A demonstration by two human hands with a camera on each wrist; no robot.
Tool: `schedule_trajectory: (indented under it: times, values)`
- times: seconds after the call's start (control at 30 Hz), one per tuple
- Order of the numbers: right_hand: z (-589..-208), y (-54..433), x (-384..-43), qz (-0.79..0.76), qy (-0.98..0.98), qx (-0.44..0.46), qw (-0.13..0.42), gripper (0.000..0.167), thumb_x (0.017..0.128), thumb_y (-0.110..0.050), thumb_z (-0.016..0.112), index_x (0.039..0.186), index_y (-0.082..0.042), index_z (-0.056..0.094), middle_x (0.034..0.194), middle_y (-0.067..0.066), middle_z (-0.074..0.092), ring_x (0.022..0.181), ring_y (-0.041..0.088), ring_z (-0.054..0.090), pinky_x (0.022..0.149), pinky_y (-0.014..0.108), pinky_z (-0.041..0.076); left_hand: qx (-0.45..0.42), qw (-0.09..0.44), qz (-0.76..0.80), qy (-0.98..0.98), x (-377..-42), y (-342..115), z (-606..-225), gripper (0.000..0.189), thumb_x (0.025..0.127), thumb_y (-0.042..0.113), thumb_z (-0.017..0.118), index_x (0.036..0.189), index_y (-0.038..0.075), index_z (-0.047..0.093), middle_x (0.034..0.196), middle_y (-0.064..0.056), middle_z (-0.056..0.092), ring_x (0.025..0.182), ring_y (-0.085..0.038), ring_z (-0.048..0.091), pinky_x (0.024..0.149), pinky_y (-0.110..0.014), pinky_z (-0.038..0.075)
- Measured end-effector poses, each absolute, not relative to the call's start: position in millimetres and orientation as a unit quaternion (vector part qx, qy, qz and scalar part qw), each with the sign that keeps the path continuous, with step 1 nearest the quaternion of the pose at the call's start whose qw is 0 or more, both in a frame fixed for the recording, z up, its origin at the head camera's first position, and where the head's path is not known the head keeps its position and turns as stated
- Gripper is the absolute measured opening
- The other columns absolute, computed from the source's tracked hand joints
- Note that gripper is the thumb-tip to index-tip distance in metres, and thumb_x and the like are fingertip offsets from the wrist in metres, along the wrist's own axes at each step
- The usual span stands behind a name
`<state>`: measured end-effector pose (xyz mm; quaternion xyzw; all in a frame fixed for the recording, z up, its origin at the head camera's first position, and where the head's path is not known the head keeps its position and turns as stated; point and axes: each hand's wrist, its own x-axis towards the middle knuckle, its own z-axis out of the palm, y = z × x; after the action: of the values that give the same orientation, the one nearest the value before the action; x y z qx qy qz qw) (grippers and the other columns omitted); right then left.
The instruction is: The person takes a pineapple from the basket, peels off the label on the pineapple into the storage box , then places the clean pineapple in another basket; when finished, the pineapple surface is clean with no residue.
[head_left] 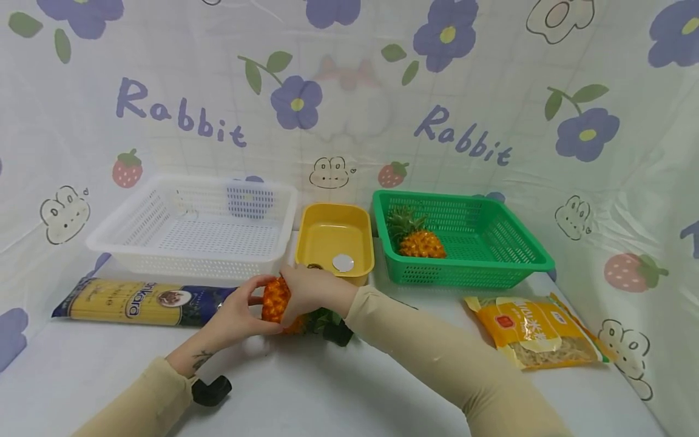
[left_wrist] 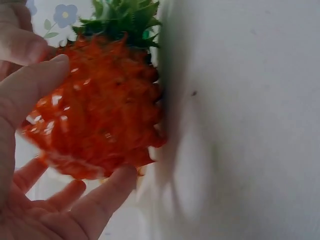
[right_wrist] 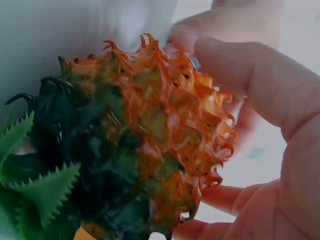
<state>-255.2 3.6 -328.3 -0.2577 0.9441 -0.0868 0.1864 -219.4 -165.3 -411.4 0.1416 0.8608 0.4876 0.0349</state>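
both hands [head_left: 273,303] clasp 1 pineapple [head_left: 275,298] — another in green basket [head_left: 508,267].

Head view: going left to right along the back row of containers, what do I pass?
White basket → yellow tub → green basket, with a pineapple inside it.

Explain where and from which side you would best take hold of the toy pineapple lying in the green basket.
Probably grip the pineapple around its rounded orange body, coming from above: the green basket has walls on every side and an open top. It lies tilted, its leafy crown pointing toward the back left corner, so a hand closing across the body's width avoids the spiky leaves.
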Motion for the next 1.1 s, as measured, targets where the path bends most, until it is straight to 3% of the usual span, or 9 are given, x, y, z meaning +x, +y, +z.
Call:
schedule_trajectory:
  times: [0.2,0.3,0.47,0.53,0.6,0.7,0.87,1.0,1.1]
  values:
    - [-330,-1,-252,-0.081,0.952,-0.24,0.174,0.092,0.064,-0.054,0.078,0.138,-0.018,0.036,0.119,0.004,0.053,0.097,0.017,0.051,0.084,0.037,0.048,0.116,0.009,0.477,0.871,-209,-183,-398,0.089,0.064,0.037,0.083,0.137,0.015,0.036,0.141,-0.016,0.038,0.121,-0.041,0.044,0.085,-0.045,0.052]
    - [-328,-2,-251,-0.075,0.953,-0.237,0.174,0.094,0.065,-0.055,0.076,0.141,-0.02,0.034,0.122,0.004,0.051,0.099,0.018,0.05,0.086,0.038,0.047,0.086,-0.026,0.475,0.875,-203,-196,-388,0.085,0.069,0.038,0.08,0.136,0.012,0.036,0.138,-0.018,0.04,0.119,-0.04,0.046,0.086,-0.047,0.051]
    - [-329,-1,-250,-0.073,0.954,-0.236,0.169,0.081,0.067,-0.051,0.076,0.134,-0.021,0.041,0.117,0.005,0.048,0.095,0.018,0.05,0.08,0.034,0.047,-0.027,-0.116,0.551,0.826,-200,-218,-373,0.072,0.081,0.032,0.071,0.133,0.003,0.032,0.118,-0.015,0.045,0.091,-0.018,0.058,0.074,-0.028,0.054]
    - [-329,-1,-249,-0.083,0.954,-0.231,0.17,0.074,0.068,-0.048,0.077,0.128,-0.021,0.045,0.112,0.004,0.047,0.092,0.018,0.05,0.077,0.032,0.047,-0.079,-0.132,0.633,0.759,-203,-228,-369,0.071,0.083,0.027,0.069,0.134,0.004,0.025,0.108,-0.01,0.041,0.077,-0.01,0.057,0.066,-0.021,0.054]
    - [-330,-1,-247,-0.092,0.954,-0.229,0.172,0.07,0.068,-0.045,0.078,0.125,-0.02,0.045,0.111,0.004,0.046,0.091,0.018,0.05,0.076,0.03,0.047,-0.131,-0.124,0.715,0.675,-208,-237,-365,0.08,0.083,0.026,0.069,0.137,0.008,0.014,0.107,-0.004,0.035,0.073,-0.007,0.055,0.062,-0.021,0.055]
    - [-333,-2,-245,-0.097,0.952,-0.23,0.175,0.073,0.068,-0.043,0.078,0.128,-0.018,0.043,0.113,0.004,0.047,0.091,0.017,0.05,0.077,0.029,0.047,-0.196,-0.097,0.799,0.56,-216,-251,-361,0.094,0.081,0.03,0.07,0.142,0.02,0.0,0.119,0.0,0.03,0.085,-0.011,0.053,0.071,-0.023,0.055]
    - [-335,-3,-245,-0.092,0.951,-0.235,0.177,0.081,0.068,-0.042,0.077,0.133,-0.016,0.037,0.113,0.004,0.051,0.091,0.016,0.052,0.079,0.028,0.048,-0.246,-0.068,0.856,0.45,-232,-261,-359,0.108,0.079,0.032,0.072,0.143,0.036,-0.015,0.148,-0.002,0.004,0.109,-0.017,0.04,0.091,-0.031,0.049]
    - [-335,-4,-245,-0.088,0.951,-0.235,0.18,0.08,0.068,-0.042,0.077,0.133,-0.016,0.037,0.112,0.004,0.051,0.091,0.016,0.052,0.079,0.029,0.049,-0.262,-0.074,0.881,0.387,-244,-264,-361,0.107,0.079,0.024,0.072,0.143,0.041,-0.013,0.141,0.001,0.009,0.114,-0.017,0.035,0.093,-0.035,0.048]
    - [-336,-5,-245,-0.085,0.952,-0.231,0.184,0.08,0.067,-0.043,0.078,0.132,-0.017,0.038,0.113,0.004,0.049,0.091,0.017,0.051,0.078,0.029,0.048,-0.264,-0.095,0.893,0.353,-251,-267,-363,0.095,0.079,0.017,0.073,0.142,0.038,0.005,0.124,0.004,0.021,0.11,-0.017,0.036,0.09,-0.036,0.05]
